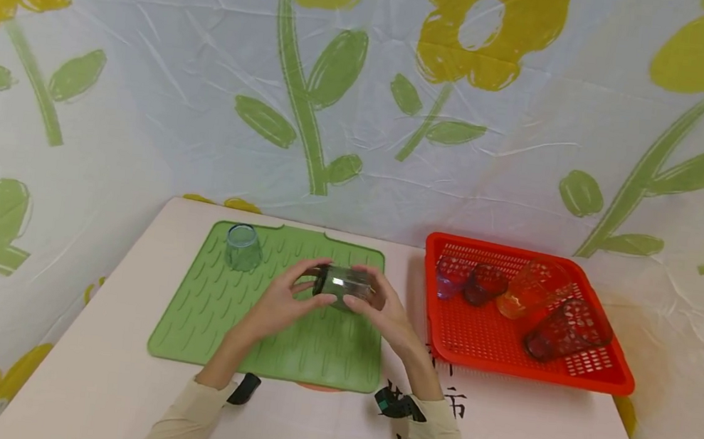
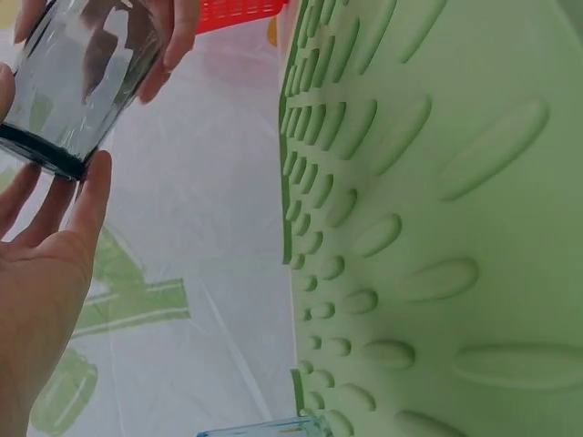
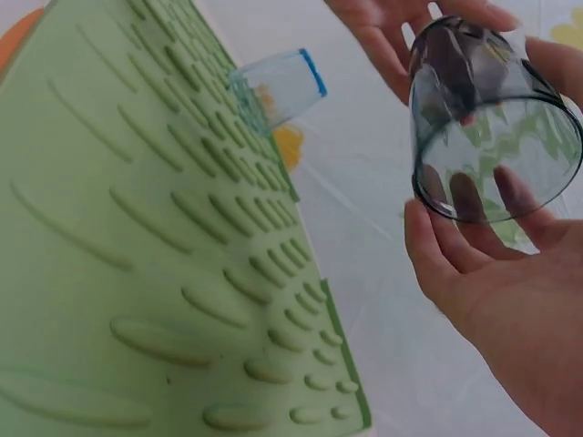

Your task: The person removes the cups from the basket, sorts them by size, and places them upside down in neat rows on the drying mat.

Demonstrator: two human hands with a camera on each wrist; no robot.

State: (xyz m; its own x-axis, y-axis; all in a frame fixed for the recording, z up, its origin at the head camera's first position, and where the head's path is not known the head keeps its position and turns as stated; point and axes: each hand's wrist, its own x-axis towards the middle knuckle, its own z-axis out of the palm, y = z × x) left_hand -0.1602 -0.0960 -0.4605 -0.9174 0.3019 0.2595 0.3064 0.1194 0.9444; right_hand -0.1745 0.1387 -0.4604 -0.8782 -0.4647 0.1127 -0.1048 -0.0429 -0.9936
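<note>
A smoky grey drinking glass (image 1: 345,284) lies on its side in the air over the green drying mat (image 1: 217,334), held between both hands. My left hand (image 1: 281,304) grips its thick base end, where the thumb and fingers curl round the glass (image 2: 77,86). At the other end, my right hand (image 1: 390,316) holds the glass near its open rim, which shows clearly in the right wrist view, with fingers seen through the glass (image 3: 465,77). A pale blue glass (image 1: 243,249) stands upside down on the mat's far left corner.
To the right sits a red plastic basket (image 1: 529,373) with several glasses in it, among them an amber glass (image 1: 521,294), a dark red-looking glass (image 1: 562,333) and a purplish glass (image 1: 451,276). A flower-printed cloth (image 1: 211,90) hangs behind the table.
</note>
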